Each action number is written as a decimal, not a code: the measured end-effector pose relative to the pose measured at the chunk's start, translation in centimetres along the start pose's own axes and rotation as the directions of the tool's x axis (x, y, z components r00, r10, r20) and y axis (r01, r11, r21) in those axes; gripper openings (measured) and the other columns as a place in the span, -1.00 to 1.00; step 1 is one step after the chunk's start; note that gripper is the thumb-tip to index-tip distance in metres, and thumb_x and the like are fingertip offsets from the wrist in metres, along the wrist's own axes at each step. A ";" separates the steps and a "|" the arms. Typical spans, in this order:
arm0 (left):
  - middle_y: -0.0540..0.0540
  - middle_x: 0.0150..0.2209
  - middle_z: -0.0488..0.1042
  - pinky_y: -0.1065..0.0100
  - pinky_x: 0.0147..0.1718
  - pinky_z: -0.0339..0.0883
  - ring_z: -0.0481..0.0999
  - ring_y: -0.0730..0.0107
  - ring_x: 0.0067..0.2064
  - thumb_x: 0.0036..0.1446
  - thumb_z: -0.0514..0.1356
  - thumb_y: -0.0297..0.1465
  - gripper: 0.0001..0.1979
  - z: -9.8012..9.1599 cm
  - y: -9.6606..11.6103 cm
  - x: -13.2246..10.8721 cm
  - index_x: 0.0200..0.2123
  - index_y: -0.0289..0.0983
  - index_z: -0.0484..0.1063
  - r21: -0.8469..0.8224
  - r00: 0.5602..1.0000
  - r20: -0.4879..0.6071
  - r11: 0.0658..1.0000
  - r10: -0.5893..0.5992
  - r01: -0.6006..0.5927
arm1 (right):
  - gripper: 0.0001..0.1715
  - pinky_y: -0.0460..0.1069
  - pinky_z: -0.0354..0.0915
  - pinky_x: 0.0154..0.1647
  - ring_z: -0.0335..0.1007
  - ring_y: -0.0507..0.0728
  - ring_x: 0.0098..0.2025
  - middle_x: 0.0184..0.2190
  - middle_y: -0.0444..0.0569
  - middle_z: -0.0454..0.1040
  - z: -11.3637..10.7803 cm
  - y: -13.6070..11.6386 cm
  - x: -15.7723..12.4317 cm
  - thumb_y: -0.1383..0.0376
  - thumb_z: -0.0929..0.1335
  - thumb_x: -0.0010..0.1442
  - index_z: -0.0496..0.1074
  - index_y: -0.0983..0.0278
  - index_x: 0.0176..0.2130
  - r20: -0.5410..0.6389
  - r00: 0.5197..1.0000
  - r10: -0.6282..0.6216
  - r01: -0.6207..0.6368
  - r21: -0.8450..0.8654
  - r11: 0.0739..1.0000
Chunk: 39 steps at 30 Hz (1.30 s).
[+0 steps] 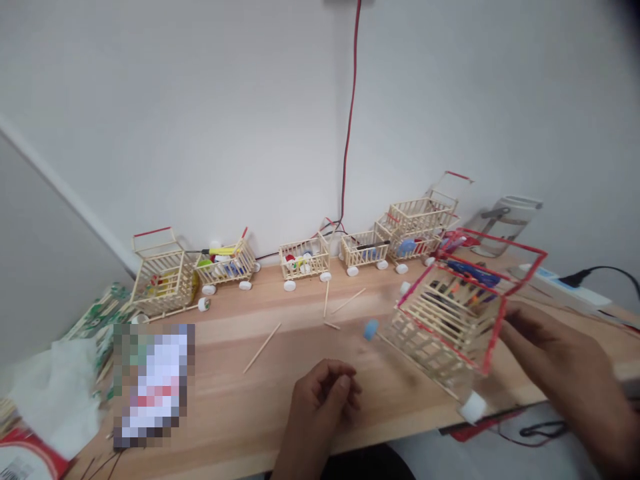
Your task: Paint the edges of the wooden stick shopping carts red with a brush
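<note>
My right hand (pixel 560 360) grips a miniature shopping cart (pixel 445 313) by its right side, and the cart hangs tilted above the table. It is built of thin wooden sticks, with red-painted edges and a red handle. One blue wheel and one white wheel show at its lower end, and dark blue and orange items sit inside. Part of my fingers is hidden behind the cart. At the table's front edge my left hand (pixel 325 407) rests with fingers curled in and the thumb against them; nothing shows in it.
Similar stick carts (pixel 165 283) stand along the wall, several holding small coloured items. Loose sticks (pixel 263 348) lie on the wooden table (pixel 225 400). A glass jar (pixel 507 227) and a power strip (pixel 565 288) are at right; a white plastic bag (pixel 57 393) and stick packets lie left.
</note>
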<state>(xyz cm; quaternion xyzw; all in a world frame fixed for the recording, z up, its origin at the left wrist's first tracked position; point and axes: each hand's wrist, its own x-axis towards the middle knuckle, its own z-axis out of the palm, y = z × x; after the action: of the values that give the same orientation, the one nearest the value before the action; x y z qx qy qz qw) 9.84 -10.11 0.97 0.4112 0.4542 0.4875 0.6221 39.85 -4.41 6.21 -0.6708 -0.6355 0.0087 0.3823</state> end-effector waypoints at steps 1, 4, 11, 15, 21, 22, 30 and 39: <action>-0.10 -0.39 0.51 0.42 -0.50 0.33 0.44 0.46 -0.50 0.00 0.32 -0.08 -0.57 0.3 0.0 0.1 -0.24 -0.34 0.49 -0.027 1.000 0.009 1.000 -0.011 0.011 | -0.49 0.10 0.37 -0.33 0.54 0.28 -0.27 -0.35 -0.12 0.60 0.6 -0.4 0.0 -0.17 0.22 0.07 0.50 0.10 -0.31 0.015 0.999 0.045 -0.045 0.031 0.998; -0.20 -0.21 0.55 0.39 -0.38 0.39 0.52 0.41 -0.36 0.00 0.36 -0.15 -0.54 1.1 0.3 0.4 -0.10 -0.33 0.52 -0.152 0.997 0.024 0.986 -0.073 0.076 | -0.48 0.06 0.36 -0.30 0.54 0.24 -0.27 -0.36 -0.09 0.59 2.4 -1.7 0.0 -0.16 0.25 0.04 0.50 0.15 -0.34 0.033 0.995 0.094 -0.096 0.083 0.992; -0.27 -0.13 0.55 0.41 -0.32 0.39 0.55 0.35 -0.26 0.00 0.40 -0.23 -0.57 1.9 0.5 2.1 -0.13 -0.40 0.54 -0.484 0.986 0.128 0.861 -0.105 0.155 | -0.56 -0.01 0.32 -0.31 0.51 0.11 -0.36 -0.39 -0.14 0.58 4.9 -3.2 -1.2 -0.10 0.25 0.13 0.49 0.15 -0.30 -0.003 1.000 0.001 0.000 0.120 0.993; -0.23 -0.19 0.58 0.37 -0.28 0.40 0.55 0.36 -0.28 0.02 0.39 -0.28 -0.67 1.8 0.1 3.4 -0.21 -0.39 0.54 -0.506 0.987 0.107 0.848 -0.121 0.159 | -0.56 -0.01 0.32 -0.34 0.51 0.11 -0.37 -0.38 -0.13 0.58 5.2 -3.3 -1.9 -0.08 0.26 0.14 0.50 0.17 -0.30 -0.024 1.000 -0.005 0.008 0.133 0.991; -0.18 -0.26 0.56 0.35 -0.29 0.40 0.54 0.35 -0.29 0.00 0.41 -0.32 -0.69 1.1 -0.2 4.6 -0.22 -0.37 0.50 -0.495 0.987 0.073 0.854 -0.142 0.160 | -0.58 -0.03 0.31 -0.39 0.48 0.09 -0.44 -0.42 -0.11 0.56 5.3 -3.7 -2.5 -0.06 0.27 0.14 0.49 0.18 -0.37 -0.039 0.997 -0.067 0.072 0.150 0.986; -0.18 -0.25 0.56 0.34 -0.29 0.40 0.54 0.34 -0.28 0.00 0.41 -0.31 -0.68 1.0 -0.2 4.7 -0.22 -0.37 0.50 -0.483 0.988 0.074 0.861 -0.137 0.156 | -0.59 -0.03 0.32 -0.39 0.47 0.08 -0.45 -0.43 -0.12 0.56 5.3 -3.7 -2.5 -0.06 0.27 0.14 0.48 0.17 -0.38 -0.039 0.997 -0.074 0.079 0.148 0.986; -0.16 -0.35 0.57 0.37 -0.40 0.39 0.51 0.41 -0.41 -0.10 0.43 -0.34 -0.66 -0.2 1.6 5.8 -0.26 -0.39 0.51 -0.337 0.989 0.036 0.930 -0.140 0.144 | -0.61 -0.03 0.35 -0.34 0.49 0.09 -0.39 -0.38 -0.08 0.55 6.4 -3.7 -2.2 -0.04 0.27 0.17 0.48 0.18 -0.32 -0.003 0.991 -0.133 0.132 0.185 0.974; -0.10 -0.48 0.54 0.44 -0.48 0.35 0.46 0.49 -0.52 -0.14 0.43 -0.25 -0.68 -0.3 2.7 7.9 -0.43 -0.40 0.52 -0.148 0.976 0.145 0.971 -0.164 0.185 | -0.58 -0.03 0.31 -0.39 0.46 0.07 -0.42 -0.41 -0.12 0.54 5.5 -2.7 -1.3 -0.08 0.27 0.15 0.46 0.16 -0.37 0.033 0.989 -0.142 0.137 0.126 0.982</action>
<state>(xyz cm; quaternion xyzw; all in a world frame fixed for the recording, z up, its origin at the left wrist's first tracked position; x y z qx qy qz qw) 9.80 -1.84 2.16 0.3493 0.4060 0.4375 0.7223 34.54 -3.05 3.09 -0.5992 -0.6871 0.0351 0.4094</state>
